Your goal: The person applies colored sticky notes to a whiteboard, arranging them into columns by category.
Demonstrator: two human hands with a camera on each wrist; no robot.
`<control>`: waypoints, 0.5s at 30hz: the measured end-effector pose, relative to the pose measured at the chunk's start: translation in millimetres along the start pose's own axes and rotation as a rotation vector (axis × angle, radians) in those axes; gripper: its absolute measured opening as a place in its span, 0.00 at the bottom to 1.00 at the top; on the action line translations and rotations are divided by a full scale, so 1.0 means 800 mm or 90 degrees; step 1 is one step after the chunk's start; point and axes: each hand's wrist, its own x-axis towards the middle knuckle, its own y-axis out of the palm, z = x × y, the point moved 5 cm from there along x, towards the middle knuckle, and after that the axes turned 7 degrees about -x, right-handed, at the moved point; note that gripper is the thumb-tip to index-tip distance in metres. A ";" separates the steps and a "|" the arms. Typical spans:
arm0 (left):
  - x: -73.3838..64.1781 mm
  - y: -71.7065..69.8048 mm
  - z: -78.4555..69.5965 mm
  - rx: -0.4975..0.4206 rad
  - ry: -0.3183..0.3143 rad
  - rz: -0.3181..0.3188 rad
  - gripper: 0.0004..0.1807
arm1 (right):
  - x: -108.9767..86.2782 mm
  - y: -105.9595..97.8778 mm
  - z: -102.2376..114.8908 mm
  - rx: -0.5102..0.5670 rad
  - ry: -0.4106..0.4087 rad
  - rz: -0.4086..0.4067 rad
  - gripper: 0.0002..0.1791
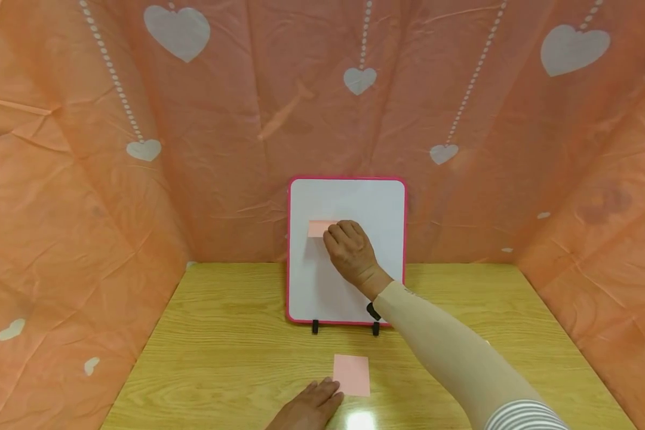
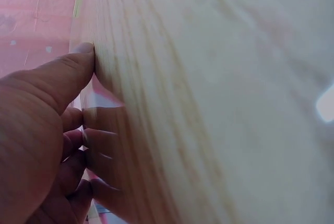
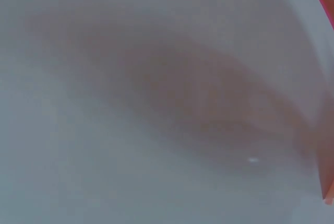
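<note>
A white board (image 1: pixel 312 280) with a pink rim stands upright on small black feet. My right hand (image 1: pixel 350 251), fingers curled, holds a pink sticky note (image 1: pixel 316 229) against the upper middle of the board. The hand covers the note's right part. In the right wrist view the note's edge (image 3: pixel 327 182) shows only at the far right, beside the hand's shadow on the board. My left hand (image 1: pixel 310 406) lies on the table with fingers extended, its fingertips at the lower left edge of a second pink sticky note (image 1: pixel 352 375).
The wooden table (image 1: pixel 220 334) carries the board towards its back. Orange cloth (image 1: pixel 220 107) with white hearts hangs behind and on both sides. A small black object (image 1: pixel 373 310) shows beside the right forearm at the board's lower right.
</note>
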 end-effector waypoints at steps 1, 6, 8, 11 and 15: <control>0.000 0.000 0.000 -0.003 -0.001 0.002 0.47 | -0.001 0.000 0.000 0.002 0.000 0.002 0.15; 0.000 -0.001 -0.002 0.006 0.007 -0.004 0.47 | -0.005 0.004 0.002 0.016 0.007 0.028 0.13; 0.000 -0.001 -0.002 0.010 0.014 -0.011 0.47 | -0.007 0.007 0.003 0.020 0.012 0.046 0.11; 0.000 -0.001 -0.002 0.014 0.017 -0.018 0.47 | -0.011 0.010 0.004 0.026 0.016 0.070 0.10; 0.000 -0.003 -0.002 0.017 0.009 -0.011 0.47 | -0.015 0.015 0.007 0.032 0.007 0.075 0.12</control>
